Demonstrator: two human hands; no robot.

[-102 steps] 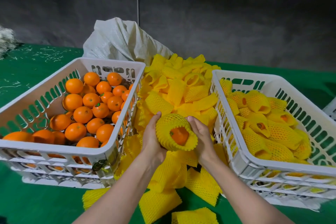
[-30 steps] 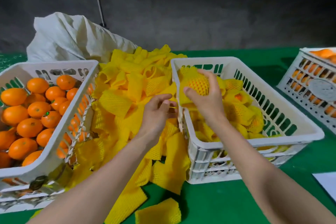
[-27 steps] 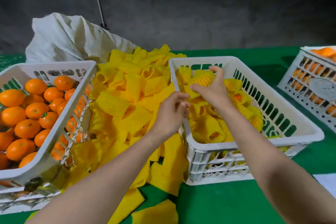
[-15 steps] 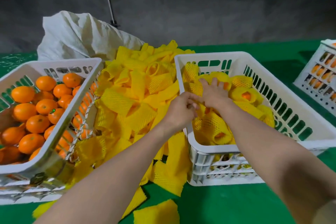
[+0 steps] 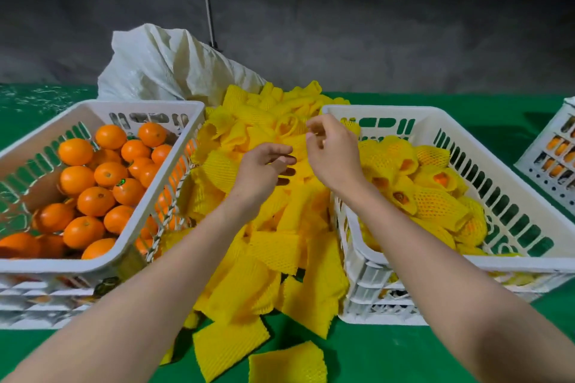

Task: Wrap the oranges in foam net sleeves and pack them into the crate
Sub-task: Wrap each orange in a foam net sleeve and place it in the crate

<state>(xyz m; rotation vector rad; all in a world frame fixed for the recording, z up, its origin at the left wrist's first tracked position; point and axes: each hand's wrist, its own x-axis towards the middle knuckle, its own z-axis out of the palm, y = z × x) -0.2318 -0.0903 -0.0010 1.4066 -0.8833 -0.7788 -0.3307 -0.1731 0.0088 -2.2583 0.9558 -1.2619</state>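
Oranges (image 5: pixel 84 200) lie bare in the left crate (image 5: pixel 93 269). The left hand (image 5: pixel 261 168) and right hand (image 5: pixel 331 152) hover loosely curled and empty over the sleeves (image 5: pixel 273 252) mid-worktop. Likely next: pinch one sleeve.

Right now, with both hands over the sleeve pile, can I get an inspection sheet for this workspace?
Surface: green table cover, largely taken up by crates and sleeves.
Job's things: left crate holds bare oranges; right crate holds sleeved oranges; foam sleeve pile lies between them.
Clutter: white sack behind the pile; loose sleeves at the near edge.
Hands: left hand open above the pile; right hand above it with curled fingers, grip unclear.
Cables: one thin dark line on the wall, cable or rod unclear.
Surroundings: grey wall; third crate at far right, with oranges inside.
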